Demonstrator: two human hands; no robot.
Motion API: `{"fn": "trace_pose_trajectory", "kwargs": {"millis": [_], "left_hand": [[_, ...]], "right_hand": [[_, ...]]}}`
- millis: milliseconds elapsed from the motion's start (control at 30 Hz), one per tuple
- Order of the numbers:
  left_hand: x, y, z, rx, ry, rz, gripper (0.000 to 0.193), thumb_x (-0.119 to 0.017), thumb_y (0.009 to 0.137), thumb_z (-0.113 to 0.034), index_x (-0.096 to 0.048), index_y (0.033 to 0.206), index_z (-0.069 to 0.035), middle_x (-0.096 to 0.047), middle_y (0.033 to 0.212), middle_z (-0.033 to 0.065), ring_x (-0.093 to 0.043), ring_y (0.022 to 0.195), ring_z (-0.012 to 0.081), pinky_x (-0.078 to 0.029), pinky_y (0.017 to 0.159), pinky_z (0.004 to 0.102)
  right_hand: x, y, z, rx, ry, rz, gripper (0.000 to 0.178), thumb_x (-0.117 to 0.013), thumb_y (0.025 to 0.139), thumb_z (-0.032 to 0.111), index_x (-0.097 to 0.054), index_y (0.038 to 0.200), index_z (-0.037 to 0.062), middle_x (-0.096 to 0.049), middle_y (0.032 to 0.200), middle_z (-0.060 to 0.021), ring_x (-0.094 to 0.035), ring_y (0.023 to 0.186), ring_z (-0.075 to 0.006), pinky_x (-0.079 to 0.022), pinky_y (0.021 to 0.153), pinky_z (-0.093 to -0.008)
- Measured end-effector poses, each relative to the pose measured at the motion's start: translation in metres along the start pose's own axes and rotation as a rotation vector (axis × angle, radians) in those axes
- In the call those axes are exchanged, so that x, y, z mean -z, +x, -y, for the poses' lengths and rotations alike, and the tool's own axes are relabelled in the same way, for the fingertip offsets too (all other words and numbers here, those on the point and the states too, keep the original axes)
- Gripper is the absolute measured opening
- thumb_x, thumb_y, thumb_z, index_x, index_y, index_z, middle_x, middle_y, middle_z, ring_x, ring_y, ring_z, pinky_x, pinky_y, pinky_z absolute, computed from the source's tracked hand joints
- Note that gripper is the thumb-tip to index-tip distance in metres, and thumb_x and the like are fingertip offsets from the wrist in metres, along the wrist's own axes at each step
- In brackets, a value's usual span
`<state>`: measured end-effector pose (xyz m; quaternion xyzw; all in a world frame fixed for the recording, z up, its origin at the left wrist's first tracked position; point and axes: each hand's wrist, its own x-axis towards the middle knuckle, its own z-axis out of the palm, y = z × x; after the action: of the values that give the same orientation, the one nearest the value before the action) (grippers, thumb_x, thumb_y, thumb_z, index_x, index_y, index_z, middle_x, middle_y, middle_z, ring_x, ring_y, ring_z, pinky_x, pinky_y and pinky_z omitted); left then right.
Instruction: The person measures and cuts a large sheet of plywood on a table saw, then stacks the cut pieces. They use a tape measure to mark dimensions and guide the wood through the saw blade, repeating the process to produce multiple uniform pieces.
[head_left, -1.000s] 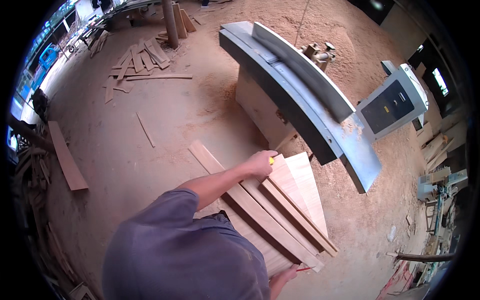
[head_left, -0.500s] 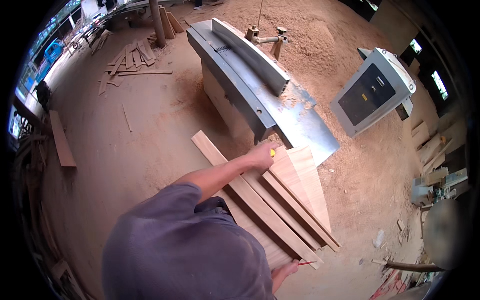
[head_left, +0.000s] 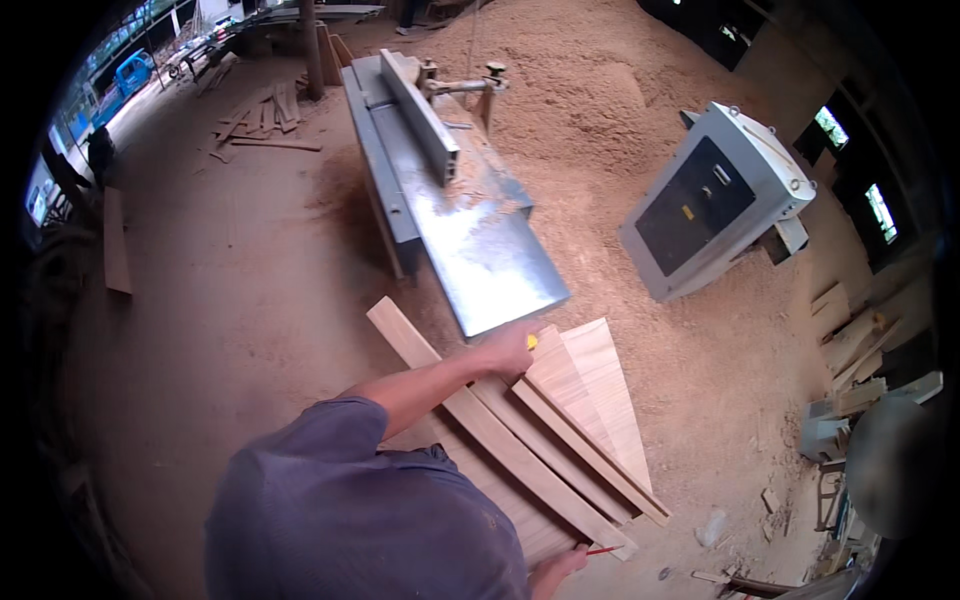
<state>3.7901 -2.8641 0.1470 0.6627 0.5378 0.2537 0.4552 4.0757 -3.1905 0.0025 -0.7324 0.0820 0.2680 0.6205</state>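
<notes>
Long, pale wooden strips lie side by side in front of me, among them a wide strip (head_left: 500, 435) and a narrower strip (head_left: 590, 448). They rest across broad wooden panels (head_left: 612, 385). My left hand (head_left: 508, 352) is at the far end of the narrower strips, its fingers closed around a small yellow object (head_left: 532, 342), mostly hidden, possibly a tape measure. Down by the near end of the wide strip, my right hand (head_left: 562, 568) grips a red pencil (head_left: 603, 551). The pencil's tip points right, over or against that strip's end.
Just beyond the panels stands a jointer with a metal table (head_left: 490, 270) and an upright fence (head_left: 420, 115). A grey control cabinet (head_left: 690, 210) is to its right, before a sawdust heap (head_left: 580, 85). Scrap boards (head_left: 265, 115) lie far left; more wood (head_left: 850, 335) lines the right.
My view has shifted, so the jointer and cabinet now appear farther left. Both hands stay at about the same places on the strips, still holding the yellow object and the pencil.
</notes>
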Motion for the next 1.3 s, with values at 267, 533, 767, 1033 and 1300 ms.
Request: {"fn": "trace_pose_trajectory", "kwargs": {"millis": [267, 533, 767, 1033, 1300], "left_hand": [[-0.211, 0.142, -0.11, -0.086, 0.036, 0.207, 0.06, -0.066, 0.073, -0.007, -0.059, 0.133, -0.006, -0.066, 0.118, 0.0244, -0.061, 0.115, 0.0407, -0.05, 0.095, 0.0428], [-0.416, 0.276, -0.215, -0.089, 0.211, 0.182, 0.044, -0.06, 0.076, -0.004, -0.062, 0.12, -0.003, -0.068, 0.11, 0.0244, -0.065, 0.107, 0.0403, -0.051, 0.09, 0.0434], [-0.501, 0.36, -0.277, 0.098, 0.002, 0.061, 0.062, -0.057, 0.073, 0.003, -0.056, 0.136, 0.001, -0.068, 0.093, 0.0095, -0.062, 0.076, 0.017, -0.05, 0.065, 0.032], [-0.672, 0.501, -0.381, 0.12, 0.025, 0.053, 0.076, -0.058, 0.073, 0.003, -0.04, 0.148, 0.006, -0.064, 0.101, 0.0114, -0.06, 0.078, 0.0151, -0.051, 0.067, 0.0287], [-0.912, 0.726, -0.545, 0.022, 0.088, 0.238, 0.068, -0.056, 0.075, 0.005, -0.051, 0.142, 0.001, -0.067, 0.098, 0.0124, -0.064, 0.075, 0.0178, -0.053, 0.066, 0.032]], "right_hand": [[0.089, 0.197, 0.062, -0.014, 0.062, 0.057, 0.057, -0.048, 0.096, 0.028, -0.042, 0.141, -0.0074, -0.053, 0.135, -0.0188, -0.05, 0.121, -0.0291, -0.035, 0.111, -0.0411], [0.089, 0.408, 0.144, 0.096, 0.079, -0.114, 0.062, -0.048, 0.096, 0.026, -0.034, 0.15, -0.0019, -0.049, 0.142, -0.0175, -0.047, 0.125, -0.0285, -0.032, 0.113, -0.0417], [0.059, 0.604, 0.312, 0.019, -0.258, -0.063, 0.036, -0.06, 0.095, 0.038, -0.062, 0.087, 0.0028, -0.045, 0.072, 0.0025, -0.039, 0.067, -0.0108, -0.035, 0.06, -0.0327], [0.041, 0.843, 0.411, 0.048, -0.386, -0.052, 0.044, -0.062, 0.095, 0.041, -0.061, 0.077, 0.0015, -0.048, 0.064, -0.0005, -0.042, 0.063, -0.0136, -0.037, 0.058, -0.0383], [0.05, 1.061, 0.589, 0.043, -0.363, -0.276, 0.043, -0.06, 0.097, 0.036, -0.061, 0.077, -0.0027, -0.05, 0.066, -0.0049, -0.044, 0.066, -0.0168, -0.038, 0.06, -0.0413]]}}
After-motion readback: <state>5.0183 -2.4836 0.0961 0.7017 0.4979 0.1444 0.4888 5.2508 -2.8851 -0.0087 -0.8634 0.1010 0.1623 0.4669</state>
